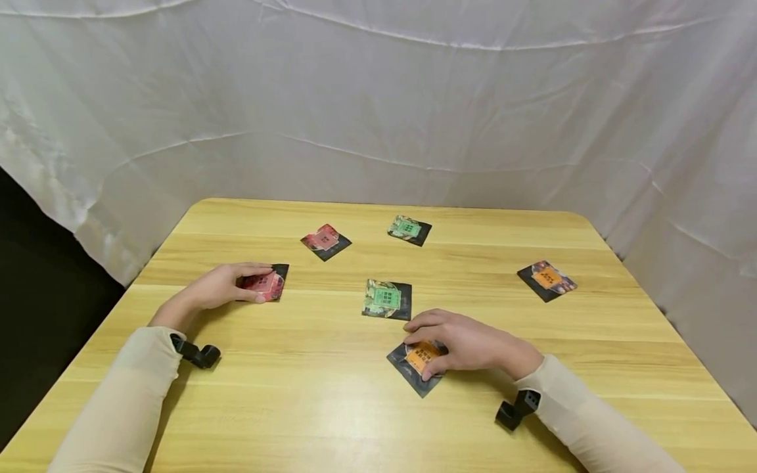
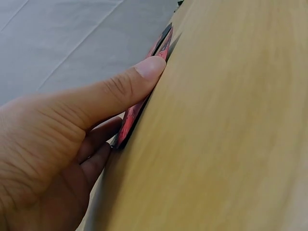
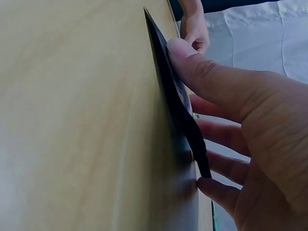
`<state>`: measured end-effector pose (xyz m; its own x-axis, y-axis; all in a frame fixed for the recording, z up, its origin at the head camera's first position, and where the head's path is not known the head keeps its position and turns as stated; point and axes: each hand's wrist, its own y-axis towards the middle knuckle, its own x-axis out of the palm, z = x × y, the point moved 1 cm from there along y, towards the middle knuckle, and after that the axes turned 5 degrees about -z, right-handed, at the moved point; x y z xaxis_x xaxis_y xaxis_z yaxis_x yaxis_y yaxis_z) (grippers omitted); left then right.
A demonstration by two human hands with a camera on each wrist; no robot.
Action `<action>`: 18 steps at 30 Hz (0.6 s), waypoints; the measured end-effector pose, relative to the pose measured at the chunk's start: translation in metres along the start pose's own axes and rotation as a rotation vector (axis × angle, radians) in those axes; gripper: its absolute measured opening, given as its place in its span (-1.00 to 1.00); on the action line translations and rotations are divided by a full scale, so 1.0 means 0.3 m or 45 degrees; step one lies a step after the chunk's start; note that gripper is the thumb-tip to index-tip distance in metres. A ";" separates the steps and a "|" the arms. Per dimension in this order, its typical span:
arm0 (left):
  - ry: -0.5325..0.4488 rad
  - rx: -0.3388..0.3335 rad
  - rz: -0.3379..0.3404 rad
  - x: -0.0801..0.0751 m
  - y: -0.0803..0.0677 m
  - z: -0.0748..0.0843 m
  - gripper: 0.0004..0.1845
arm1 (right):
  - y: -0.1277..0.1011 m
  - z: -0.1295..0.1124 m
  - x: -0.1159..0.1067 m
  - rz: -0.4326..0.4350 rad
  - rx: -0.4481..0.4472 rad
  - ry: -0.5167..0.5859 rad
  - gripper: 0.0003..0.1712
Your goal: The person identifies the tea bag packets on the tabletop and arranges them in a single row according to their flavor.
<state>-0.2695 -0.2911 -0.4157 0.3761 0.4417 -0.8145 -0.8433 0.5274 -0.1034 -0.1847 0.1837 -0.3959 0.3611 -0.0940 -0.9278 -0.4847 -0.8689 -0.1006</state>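
Right wrist view shows your right hand [image 3: 250, 139] with its fingers [image 3: 211, 72] clamped on the orange packet [image 3: 180, 113], thumb on top and fingertips under its raised edge, near the front of the table [image 3: 72, 120]; so thin and slick a packet could slip out and slap back flat if the pinch stays this shallow. Your left hand [image 1: 221, 286] pinches the red packet [image 1: 266, 284] at the table's left side the same way, and dragging either one could nudge the green packet [image 1: 387, 299] lying just beside the orange one.
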 end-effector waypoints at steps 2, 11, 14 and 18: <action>-0.001 -0.003 0.005 0.001 0.001 -0.004 -0.24 | 0.002 0.000 -0.002 0.001 -0.003 -0.008 -0.29; 0.031 0.088 0.016 0.005 -0.002 -0.018 -0.29 | 0.038 -0.005 -0.032 0.060 -0.065 0.013 -0.38; 0.028 0.080 0.007 0.008 -0.004 -0.018 -0.29 | 0.056 -0.008 -0.052 0.049 -0.045 0.003 -0.36; -0.003 0.064 0.003 0.008 0.006 -0.014 -0.28 | 0.091 -0.004 -0.087 0.031 -0.016 -0.033 -0.33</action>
<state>-0.2717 -0.2921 -0.4201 0.3752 0.4448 -0.8133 -0.8238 0.5623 -0.0726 -0.2064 0.1620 -0.3740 0.3287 -0.1026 -0.9388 -0.4829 -0.8726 -0.0737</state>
